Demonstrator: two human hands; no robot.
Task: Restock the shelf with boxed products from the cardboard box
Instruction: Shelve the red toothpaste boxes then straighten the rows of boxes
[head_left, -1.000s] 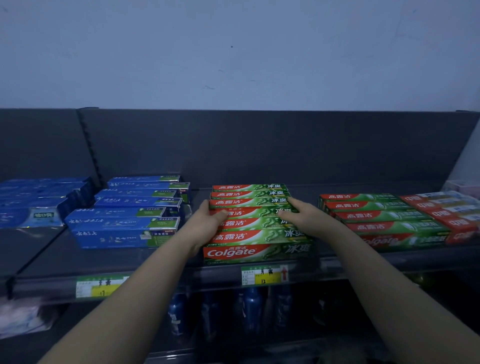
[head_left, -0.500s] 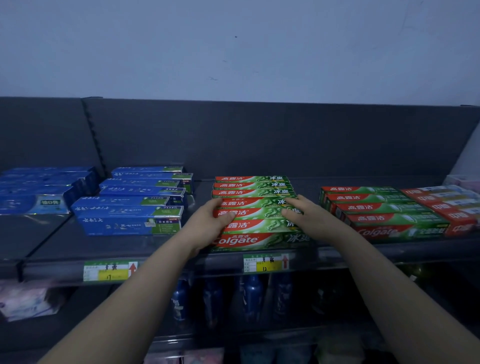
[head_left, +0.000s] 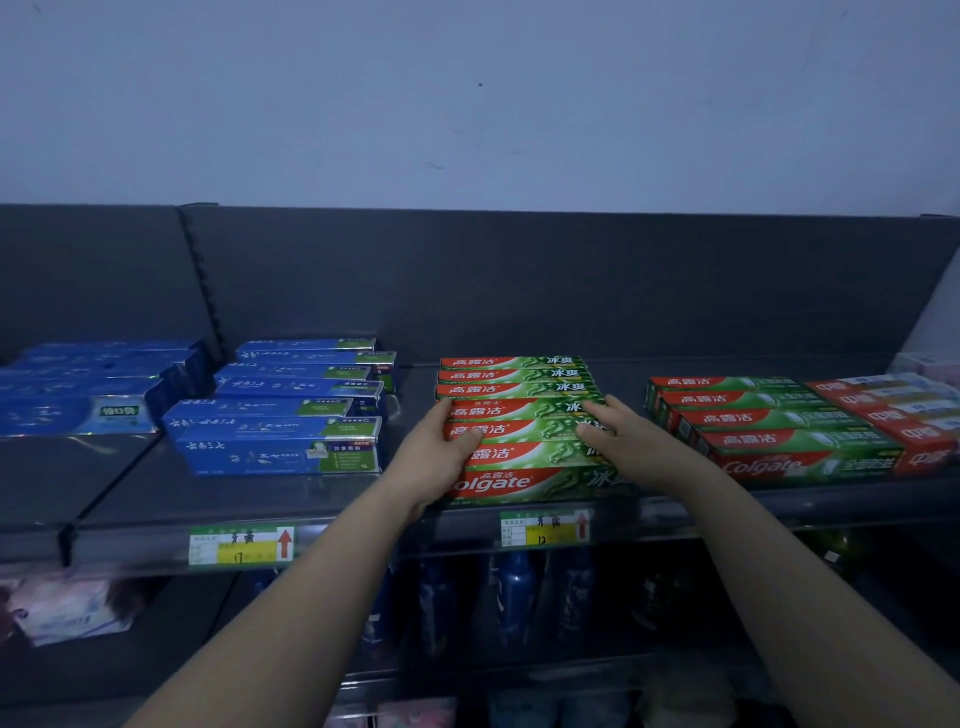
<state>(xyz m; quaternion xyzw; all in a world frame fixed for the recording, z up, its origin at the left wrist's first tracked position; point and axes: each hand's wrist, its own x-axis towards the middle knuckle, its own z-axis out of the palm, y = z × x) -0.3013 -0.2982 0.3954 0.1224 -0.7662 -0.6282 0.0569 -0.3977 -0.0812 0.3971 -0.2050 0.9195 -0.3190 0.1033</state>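
A row of red-and-green Colgate toothpaste boxes (head_left: 519, 376) lies on the dark shelf (head_left: 311, 499), with the front box (head_left: 524, 483) at the shelf's edge. My left hand (head_left: 434, 460) presses against the left end of the row, its thumb lying over a box top. My right hand (head_left: 626, 441) rests with straight fingers on top of the boxes near their right end. Neither hand lifts a box. The cardboard box is out of view.
Blue toothpaste boxes (head_left: 280, 447) are stacked to the left, more red-and-green boxes (head_left: 779, 441) and red boxes (head_left: 909, 415) to the right. Price tags (head_left: 543, 527) hang on the shelf's front rail. Blue bottles (head_left: 511, 597) stand on the shelf below, with pink packs (head_left: 67, 608) at the lower left.
Both hands stay on the Colgate row and have slid slightly along it. The view has shifted a little; no box has left the shelf.
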